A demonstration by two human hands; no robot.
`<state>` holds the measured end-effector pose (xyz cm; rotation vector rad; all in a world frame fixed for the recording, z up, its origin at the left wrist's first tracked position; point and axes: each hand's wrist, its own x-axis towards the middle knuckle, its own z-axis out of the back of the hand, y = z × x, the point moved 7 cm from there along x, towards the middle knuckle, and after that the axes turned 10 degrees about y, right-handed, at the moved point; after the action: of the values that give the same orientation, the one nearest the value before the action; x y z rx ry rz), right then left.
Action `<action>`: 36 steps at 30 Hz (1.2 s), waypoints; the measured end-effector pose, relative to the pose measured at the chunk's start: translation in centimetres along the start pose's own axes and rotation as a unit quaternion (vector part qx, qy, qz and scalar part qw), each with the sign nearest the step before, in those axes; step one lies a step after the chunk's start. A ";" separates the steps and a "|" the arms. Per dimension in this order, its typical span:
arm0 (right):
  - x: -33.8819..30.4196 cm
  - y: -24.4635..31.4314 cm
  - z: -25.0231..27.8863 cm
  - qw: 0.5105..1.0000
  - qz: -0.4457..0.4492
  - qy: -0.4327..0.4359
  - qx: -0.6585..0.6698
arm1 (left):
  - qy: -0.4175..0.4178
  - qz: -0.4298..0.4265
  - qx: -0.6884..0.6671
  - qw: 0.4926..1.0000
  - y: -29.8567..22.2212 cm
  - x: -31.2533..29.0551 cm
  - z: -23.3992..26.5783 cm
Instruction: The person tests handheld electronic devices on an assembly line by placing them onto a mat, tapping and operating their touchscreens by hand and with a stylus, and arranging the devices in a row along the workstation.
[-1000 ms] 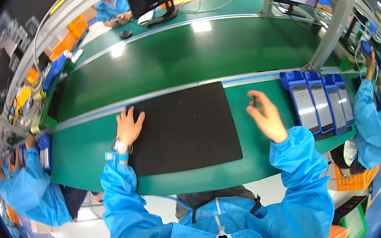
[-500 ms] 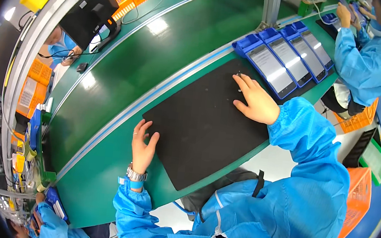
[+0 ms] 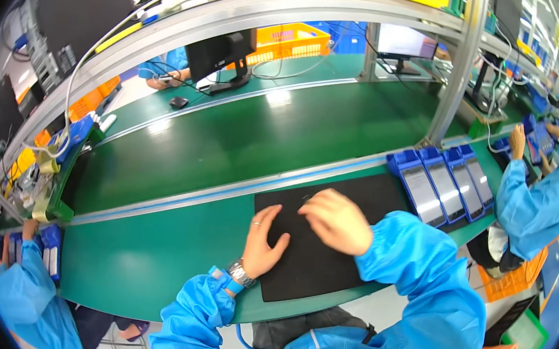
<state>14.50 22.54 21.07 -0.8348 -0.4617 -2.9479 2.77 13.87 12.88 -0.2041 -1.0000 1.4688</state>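
Observation:
My left hand [image 3: 263, 248] is over the near-left part of a black mat [image 3: 324, 271], thumb and fingers apart, with nothing in it. A metal watch [image 3: 242, 273] and a blue wrist strap [image 3: 234, 285] circle that wrist. Over the mat's middle is my right hand [image 3: 339, 223], blurred, its fingers bent and drawn together toward the left. Beside its fingertips shows a small dark piece [image 3: 306, 198], too small to name; its contact with the fingers is unclear. Right of the mat, several blue trays [image 3: 405, 162] hold flat devices with lit screens [image 3: 425, 195].
The green bench [image 3: 148, 256] runs left, with a metal rail [image 3: 222, 199] behind the mat. A metal post [image 3: 453, 90] rises at far right. One co-worker [image 3: 543, 195] handles a device at right; another's blue sleeve [image 3: 28, 298] is at lower left. A monitor [image 3: 220, 56] stands across the bench.
The head view has swung, showing more of the far bench. My right hand has come from the mat's far right toward its middle, nearer my left hand, and its fingers have drawn in.

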 end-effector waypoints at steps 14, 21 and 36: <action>1.0 1.8 -12.4 0.988 -0.052 0.053 0.138 | -0.029 0.029 -0.135 0.990 4.7 -3.1 2.6; 0.7 0.8 -10.7 0.989 -0.056 0.028 0.132 | -0.027 0.069 -0.135 0.988 4.2 -2.0 1.9; 0.5 -0.9 -7.8 0.982 -0.064 -0.050 0.168 | -0.055 0.102 -0.188 0.975 3.3 -0.6 1.8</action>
<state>10.04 21.09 14.72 -0.9398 -1.0201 -2.8234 -0.70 13.14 11.47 -0.5160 -1.3790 1.4758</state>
